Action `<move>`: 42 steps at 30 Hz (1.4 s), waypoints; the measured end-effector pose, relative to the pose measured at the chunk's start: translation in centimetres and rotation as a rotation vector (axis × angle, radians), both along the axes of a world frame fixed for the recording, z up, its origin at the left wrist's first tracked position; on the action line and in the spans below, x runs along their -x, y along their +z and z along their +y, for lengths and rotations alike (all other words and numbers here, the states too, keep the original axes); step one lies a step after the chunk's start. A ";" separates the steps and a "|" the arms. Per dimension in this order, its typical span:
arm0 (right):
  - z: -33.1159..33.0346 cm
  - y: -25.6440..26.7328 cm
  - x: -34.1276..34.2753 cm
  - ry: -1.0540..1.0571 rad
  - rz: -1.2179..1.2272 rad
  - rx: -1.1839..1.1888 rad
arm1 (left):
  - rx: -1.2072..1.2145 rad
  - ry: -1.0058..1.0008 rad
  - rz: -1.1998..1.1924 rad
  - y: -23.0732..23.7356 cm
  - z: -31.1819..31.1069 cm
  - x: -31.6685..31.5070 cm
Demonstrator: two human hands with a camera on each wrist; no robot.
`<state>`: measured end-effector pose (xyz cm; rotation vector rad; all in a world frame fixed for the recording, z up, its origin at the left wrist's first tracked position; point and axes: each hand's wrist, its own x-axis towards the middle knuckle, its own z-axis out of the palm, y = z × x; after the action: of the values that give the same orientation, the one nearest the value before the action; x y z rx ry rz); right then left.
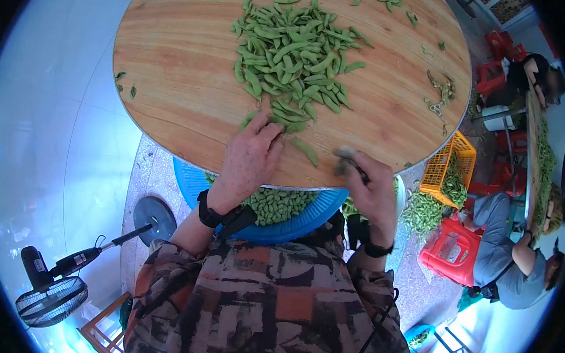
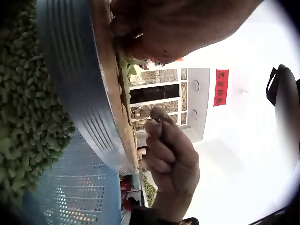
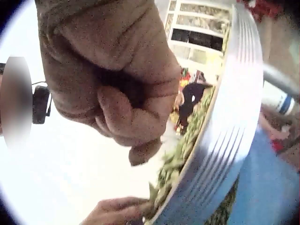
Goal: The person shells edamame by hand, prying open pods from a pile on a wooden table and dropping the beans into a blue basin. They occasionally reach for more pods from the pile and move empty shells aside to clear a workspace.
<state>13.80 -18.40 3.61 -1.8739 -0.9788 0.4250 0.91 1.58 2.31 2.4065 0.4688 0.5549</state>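
In the head view, my left hand rests at the near edge of a heap of green pods, fingers bent and touching pods. It fills the top of the left wrist view as a large hand. A single pod lies between my two hands. My right hand, low over the tabletop near its front edge, grips a small dark object that is mostly hidden. Its fingers are curled in the right wrist view. A blurred grey shape shows at its fingertips; I cannot tell what it is.
The round wooden table has scraps at its right. Below its front edge sits a blue basket of shelled beans. At the right stand a yellow crate, a red stool and seated people; a fan stands at the left.
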 end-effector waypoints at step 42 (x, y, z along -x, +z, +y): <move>3.1 0.0 2.8 0.023 -0.025 -0.145 | 1.123 -0.002 -0.066 0.6 -3.1 0.7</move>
<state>11.02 -15.35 3.66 -1.7426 -1.0220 0.3357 0.17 -1.56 2.95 1.3093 0.5485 0.2428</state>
